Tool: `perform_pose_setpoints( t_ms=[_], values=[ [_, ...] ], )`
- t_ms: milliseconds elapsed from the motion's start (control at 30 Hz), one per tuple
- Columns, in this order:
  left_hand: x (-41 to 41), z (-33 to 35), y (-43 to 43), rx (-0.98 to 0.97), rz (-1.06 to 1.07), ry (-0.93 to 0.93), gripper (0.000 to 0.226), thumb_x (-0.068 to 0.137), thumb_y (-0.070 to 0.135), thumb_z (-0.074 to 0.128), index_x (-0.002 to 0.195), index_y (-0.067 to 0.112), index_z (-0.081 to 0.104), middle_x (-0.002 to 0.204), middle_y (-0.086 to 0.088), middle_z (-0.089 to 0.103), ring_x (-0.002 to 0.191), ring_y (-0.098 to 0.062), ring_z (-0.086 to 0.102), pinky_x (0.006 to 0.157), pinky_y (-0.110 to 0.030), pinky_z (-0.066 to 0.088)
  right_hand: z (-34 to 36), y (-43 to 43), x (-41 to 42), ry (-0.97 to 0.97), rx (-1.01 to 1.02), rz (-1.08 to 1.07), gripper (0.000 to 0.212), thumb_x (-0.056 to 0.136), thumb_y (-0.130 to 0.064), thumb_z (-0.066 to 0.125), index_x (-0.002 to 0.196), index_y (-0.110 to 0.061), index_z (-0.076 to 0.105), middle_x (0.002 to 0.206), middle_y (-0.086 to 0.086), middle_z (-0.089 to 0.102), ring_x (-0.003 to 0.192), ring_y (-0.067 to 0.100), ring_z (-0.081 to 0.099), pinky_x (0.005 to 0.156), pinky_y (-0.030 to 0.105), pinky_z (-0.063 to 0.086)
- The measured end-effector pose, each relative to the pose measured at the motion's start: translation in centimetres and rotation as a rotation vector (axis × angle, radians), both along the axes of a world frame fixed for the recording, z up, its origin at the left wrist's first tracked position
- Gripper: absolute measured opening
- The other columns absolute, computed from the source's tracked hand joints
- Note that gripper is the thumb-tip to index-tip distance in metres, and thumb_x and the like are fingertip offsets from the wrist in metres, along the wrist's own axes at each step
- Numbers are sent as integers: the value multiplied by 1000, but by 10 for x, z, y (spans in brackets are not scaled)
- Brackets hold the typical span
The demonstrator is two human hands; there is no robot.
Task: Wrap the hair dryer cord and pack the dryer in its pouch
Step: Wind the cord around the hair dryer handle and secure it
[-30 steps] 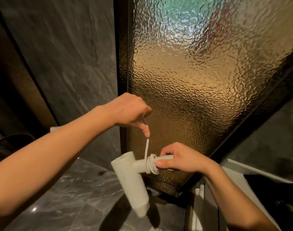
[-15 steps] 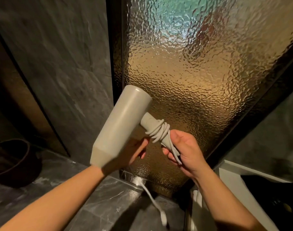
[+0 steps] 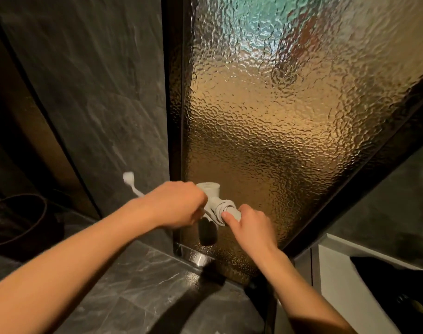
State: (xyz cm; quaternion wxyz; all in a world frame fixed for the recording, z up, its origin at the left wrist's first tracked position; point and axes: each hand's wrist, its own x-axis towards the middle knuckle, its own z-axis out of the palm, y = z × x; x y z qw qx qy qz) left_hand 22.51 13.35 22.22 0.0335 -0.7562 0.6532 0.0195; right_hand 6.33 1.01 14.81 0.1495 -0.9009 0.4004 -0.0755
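Note:
The white hair dryer (image 3: 209,189) is held in mid-air in front of the textured glass door, its barrel pointing away so only its round end shows. Several turns of the white cord (image 3: 223,208) are wound around the handle. My right hand (image 3: 249,225) grips the lower end of the handle, thumb pressed by the coils. My left hand (image 3: 179,204) is closed on the loose cord just left of the handle. The cord's free end, with the plug (image 3: 128,177), sticks out up and to the left of that hand. No pouch can be made out.
A textured amber glass door (image 3: 277,116) in a dark frame stands straight ahead, with grey marble wall (image 3: 97,92) to its left. A dark round basket (image 3: 17,218) sits at left on the grey stone floor. A white counter edge (image 3: 338,273) with something black on it is at lower right.
The dryer swung from barrel-up at centre to barrel pointing away and lower. My left hand left the barrel and took the cord, carrying the plug end from below up to the left.

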Motion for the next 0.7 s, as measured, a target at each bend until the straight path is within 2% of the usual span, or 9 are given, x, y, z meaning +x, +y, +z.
perform_pose_setpoints(
  t_ms=[67,133,233,333,400,467,567,633,700],
  values=[
    [15,19,-6,-33,-73,-107,21,91,41,54,98,24,64,99,-7,69,91,-32,68,67,-38,51,-3,-8,-2,84,2,101,45,93,-65,50,95,-21,60,86,1,71,80,27,66,60,37,44],
    [28,31,-16,-74,-135,-138,18,90,41,57,93,24,64,95,-6,70,89,-31,67,65,-37,51,-6,-15,-6,85,127,191,39,91,-63,56,89,-24,62,76,-3,67,74,23,63,58,36,41],
    [45,34,-35,-146,-188,-91,23,89,46,61,78,28,53,85,-3,69,83,-29,66,61,-39,53,-2,-19,-13,-37,409,312,39,85,-61,64,81,-22,68,65,-7,65,61,13,59,55,34,40],
    [61,29,-48,-207,-206,1,36,88,57,61,77,23,55,76,-1,65,73,-24,61,59,-39,52,14,-17,-18,-153,606,467,37,86,-53,68,84,-17,75,66,-10,63,59,3,53,58,30,39],
    [65,20,-49,-229,-221,150,44,86,62,59,74,20,55,66,2,57,62,-18,53,56,-38,48,25,-15,-22,-249,707,545,39,86,-51,70,88,-12,76,73,-7,67,66,4,58,64,28,44],
    [63,7,-47,-244,-219,366,46,85,60,60,72,16,61,62,2,56,57,-14,51,56,-35,46,33,-13,-28,-367,902,574,53,84,-52,74,91,0,72,75,4,69,65,12,63,63,26,50],
    [50,-19,-43,-195,-147,719,29,90,31,69,74,7,71,64,-9,60,58,-3,50,57,-24,40,39,-11,-37,-545,1106,578,73,80,-54,77,100,15,66,76,17,69,58,15,66,53,22,54],
    [34,-44,-36,-150,-81,917,26,93,13,67,80,-9,71,68,-15,59,58,2,52,57,-16,39,44,-9,-41,-676,1128,525,77,75,-59,78,106,10,69,75,21,69,54,12,67,45,18,52],
    [12,-69,-26,-236,-9,1022,37,90,27,65,85,-9,73,70,-12,63,58,-2,55,56,-17,41,46,-7,-43,-807,1138,416,69,70,-63,80,104,-3,77,71,17,70,51,9,66,40,14,48]
  ],
)
